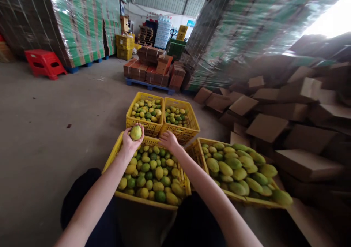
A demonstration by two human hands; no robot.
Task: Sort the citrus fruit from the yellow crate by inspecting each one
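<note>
A yellow-green lemon (136, 133) rests in my left hand (128, 141), whose fingers curl around it above the far left part of the near yellow crate (113, 152). My right hand (169, 141) hovers over that crate's far right edge, with its fingers stretched out and nothing seen in them. Many green and yellow lemons (159, 172) fill the near crate between my forearms. Just past my hands stand two more yellow crates of similar fruit, a left one (131, 122) and a right one (195, 120).
To the right, another yellow crate (199, 153) is heaped with large oblong green-yellow fruit (240, 173). Cardboard boxes (267, 126) lie piled beyond it. Ahead is a blue pallet (149, 86) of flattened cartons. A red stool (45, 63) stands at left near wrapped stacks.
</note>
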